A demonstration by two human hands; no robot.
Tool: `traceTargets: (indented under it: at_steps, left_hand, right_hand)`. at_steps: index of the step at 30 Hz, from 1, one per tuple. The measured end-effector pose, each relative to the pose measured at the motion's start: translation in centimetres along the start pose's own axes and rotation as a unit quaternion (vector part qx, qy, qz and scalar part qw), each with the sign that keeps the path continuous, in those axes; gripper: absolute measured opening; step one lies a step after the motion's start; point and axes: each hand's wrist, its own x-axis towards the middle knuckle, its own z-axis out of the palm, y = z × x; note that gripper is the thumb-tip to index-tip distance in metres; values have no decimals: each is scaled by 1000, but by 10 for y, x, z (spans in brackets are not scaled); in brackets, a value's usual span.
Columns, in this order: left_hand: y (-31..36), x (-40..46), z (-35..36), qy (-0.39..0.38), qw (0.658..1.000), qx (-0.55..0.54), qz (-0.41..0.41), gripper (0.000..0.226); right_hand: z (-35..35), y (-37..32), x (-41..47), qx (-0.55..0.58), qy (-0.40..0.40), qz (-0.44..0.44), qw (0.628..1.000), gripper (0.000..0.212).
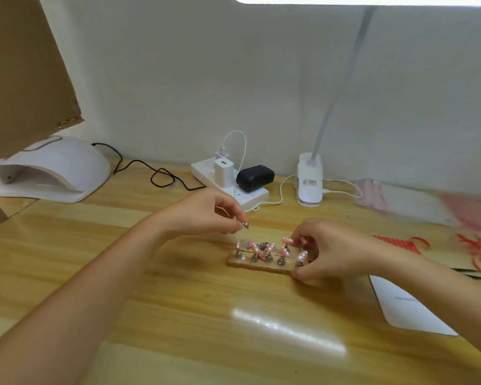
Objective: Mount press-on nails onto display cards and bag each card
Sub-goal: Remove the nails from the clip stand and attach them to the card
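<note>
A small wooden holder board (258, 264) lies on the table, carrying several pink press-on nails (254, 247) on little metal stands. Just above the board's left end, my left hand (206, 215) pinches one small metal stand (245, 225) between thumb and fingertips. At the board's right end, my right hand (331, 251) grips the board's edge, its fingers curled among the nails there. A white card or sheet (406, 307) lies at the right under my right forearm.
A white nail lamp (53, 170) stands at the back left with a black cable. A power strip (228, 179) with chargers and a clip lamp base (309, 180) sit along the wall. Clear bags with red print (428, 207) lie at the right. Brown cardboard (20, 65) hangs over the upper left.
</note>
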Motion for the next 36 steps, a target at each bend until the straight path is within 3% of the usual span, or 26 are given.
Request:
traceTargets:
  at_steps: [11, 15, 17, 19, 21, 29, 36]
  left_hand:
    - [52, 33, 58, -47, 996, 70, -25, 12]
    - [55, 41, 65, -42, 995, 89, -33, 12]
    - [53, 42, 65, -40, 995, 87, -35, 13]
    - [52, 42, 64, -47, 993, 103, -34, 12]
    - [52, 42, 64, -59, 989, 131, -33, 12]
    - [55, 46, 67, -89, 982, 161, -34, 7]
    - [54, 51, 65, -115, 986, 116, -24, 8]
  right_hand:
    - [-15, 57, -53, -29, -17, 48, 998, 39]
    - [-31, 68, -57, 17, -83, 60, 995, 59]
    - [-41, 66, -57, 84, -82, 52, 992, 52]
    - [-48, 60, -50, 144, -31, 22, 989, 32]
    - [-48, 50, -39, 135, 6, 0, 991, 20]
    - [-34, 21, 2, 15, -108, 19, 994, 4]
    - [-35, 24, 10, 9, -115, 32, 993, 15]
